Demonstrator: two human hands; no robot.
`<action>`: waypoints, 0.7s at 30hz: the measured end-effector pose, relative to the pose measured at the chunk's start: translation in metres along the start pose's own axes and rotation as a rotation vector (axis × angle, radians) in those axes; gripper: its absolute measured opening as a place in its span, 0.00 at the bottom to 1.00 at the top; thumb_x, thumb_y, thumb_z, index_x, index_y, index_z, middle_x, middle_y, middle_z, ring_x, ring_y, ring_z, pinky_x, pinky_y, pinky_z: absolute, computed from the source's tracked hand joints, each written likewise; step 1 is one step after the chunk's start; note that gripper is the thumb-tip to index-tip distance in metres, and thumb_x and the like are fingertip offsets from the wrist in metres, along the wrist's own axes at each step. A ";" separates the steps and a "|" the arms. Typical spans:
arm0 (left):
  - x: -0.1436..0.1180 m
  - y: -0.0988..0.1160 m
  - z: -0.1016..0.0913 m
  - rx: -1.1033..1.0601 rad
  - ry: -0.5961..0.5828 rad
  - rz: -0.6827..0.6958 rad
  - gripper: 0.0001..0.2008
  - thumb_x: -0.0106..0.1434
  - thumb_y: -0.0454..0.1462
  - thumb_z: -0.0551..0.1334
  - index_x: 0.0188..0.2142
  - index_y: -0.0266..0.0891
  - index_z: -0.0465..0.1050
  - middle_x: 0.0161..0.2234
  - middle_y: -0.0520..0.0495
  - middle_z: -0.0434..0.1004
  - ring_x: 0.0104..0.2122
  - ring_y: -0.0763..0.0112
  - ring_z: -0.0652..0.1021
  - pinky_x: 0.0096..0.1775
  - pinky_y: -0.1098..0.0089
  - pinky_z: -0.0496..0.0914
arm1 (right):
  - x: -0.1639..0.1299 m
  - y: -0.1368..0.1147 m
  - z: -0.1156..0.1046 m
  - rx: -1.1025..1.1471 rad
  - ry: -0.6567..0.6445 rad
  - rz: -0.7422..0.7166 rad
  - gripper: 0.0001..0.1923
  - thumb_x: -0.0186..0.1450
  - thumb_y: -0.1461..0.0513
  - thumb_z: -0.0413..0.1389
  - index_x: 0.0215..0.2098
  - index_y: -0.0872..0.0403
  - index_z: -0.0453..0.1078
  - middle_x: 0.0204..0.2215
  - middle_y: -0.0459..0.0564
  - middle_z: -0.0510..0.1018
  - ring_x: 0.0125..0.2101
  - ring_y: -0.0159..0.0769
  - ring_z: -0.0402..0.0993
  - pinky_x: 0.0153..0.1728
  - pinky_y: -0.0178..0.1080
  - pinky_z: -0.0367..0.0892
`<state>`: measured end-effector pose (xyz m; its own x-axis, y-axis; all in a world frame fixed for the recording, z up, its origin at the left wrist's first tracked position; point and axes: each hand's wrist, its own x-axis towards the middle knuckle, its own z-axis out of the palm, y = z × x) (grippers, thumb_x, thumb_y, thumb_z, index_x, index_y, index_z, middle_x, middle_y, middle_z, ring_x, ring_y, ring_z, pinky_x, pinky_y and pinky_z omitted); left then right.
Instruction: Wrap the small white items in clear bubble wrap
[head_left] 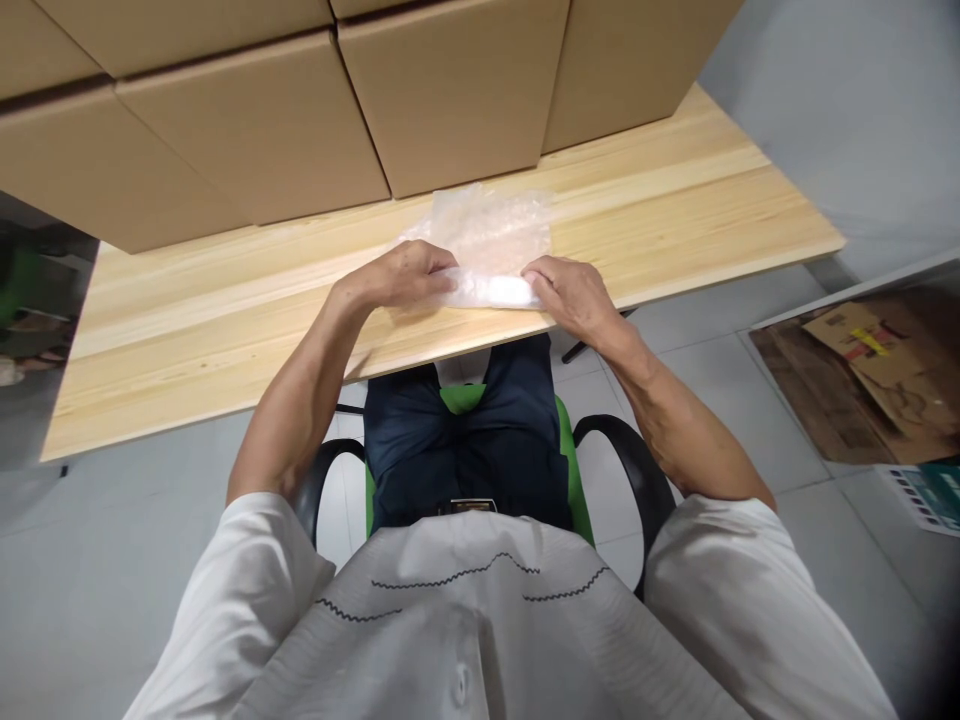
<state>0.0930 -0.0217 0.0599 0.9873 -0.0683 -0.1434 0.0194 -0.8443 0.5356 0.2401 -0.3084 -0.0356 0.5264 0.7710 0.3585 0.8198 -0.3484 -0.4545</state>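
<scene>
A sheet of clear bubble wrap lies on the wooden table near its front edge. Along its near side the wrap is folded over a small white object, whose kind I cannot make out. My left hand grips the left end of the fold, thumb and fingers pressed together. At the right end, my right hand pinches the wrap beside the white object, with its thumb on top. The undersides of both hands' fingers are partly hidden.
Large cardboard boxes stand stacked along the back of the wooden table. Below me is a green chair with black armrests. Flattened cardboard lies on the floor at the right.
</scene>
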 end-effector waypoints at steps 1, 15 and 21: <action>0.000 -0.002 -0.001 -0.009 -0.001 -0.017 0.09 0.68 0.40 0.66 0.38 0.41 0.85 0.30 0.50 0.79 0.31 0.66 0.78 0.37 0.65 0.68 | 0.000 0.002 0.002 -0.016 0.008 0.007 0.30 0.86 0.45 0.43 0.48 0.48 0.83 0.44 0.57 0.91 0.44 0.53 0.84 0.49 0.51 0.76; -0.009 -0.043 -0.021 -0.039 -0.007 -0.100 0.14 0.67 0.42 0.68 0.49 0.42 0.87 0.32 0.47 0.84 0.32 0.64 0.82 0.39 0.65 0.73 | 0.005 0.000 0.010 -0.148 0.051 0.109 0.28 0.86 0.45 0.46 0.47 0.50 0.83 0.35 0.57 0.88 0.37 0.53 0.84 0.41 0.51 0.72; -0.029 -0.047 -0.022 -0.050 0.091 -0.205 0.16 0.66 0.42 0.69 0.52 0.44 0.87 0.31 0.50 0.82 0.30 0.67 0.79 0.37 0.67 0.71 | 0.011 -0.025 0.000 -0.324 -0.075 0.233 0.24 0.86 0.54 0.48 0.56 0.56 0.85 0.41 0.62 0.91 0.42 0.55 0.85 0.44 0.48 0.69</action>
<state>0.0670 0.0311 0.0570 0.9720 0.1522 -0.1790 0.2267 -0.8077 0.5442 0.2251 -0.2913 -0.0201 0.6983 0.6842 0.2104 0.7155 -0.6590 -0.2318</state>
